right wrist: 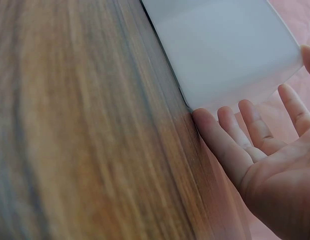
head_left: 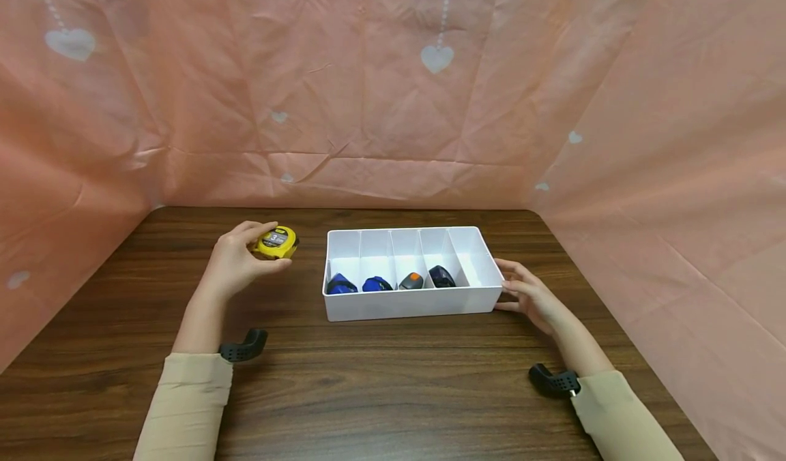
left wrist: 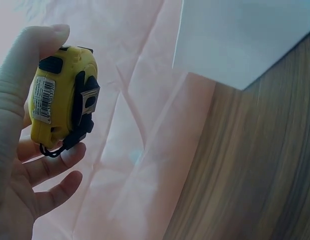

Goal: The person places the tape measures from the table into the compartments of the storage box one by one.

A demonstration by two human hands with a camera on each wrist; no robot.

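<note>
My left hand holds a yellow tape measure just above the table, left of a white divided tray. In the left wrist view the fingers curl round the yellow tape measure, whose black clip and barcode label show. The tray has several compartments; small tape measures lie in them, two blue, one grey and orange, one dark. The rightmost compartment shows nothing inside. My right hand rests with straight fingers against the tray's right end.
The brown wooden table is walled in by pink cloth with white hearts at the back and both sides. Black wrist camera mounts sit on both forearms.
</note>
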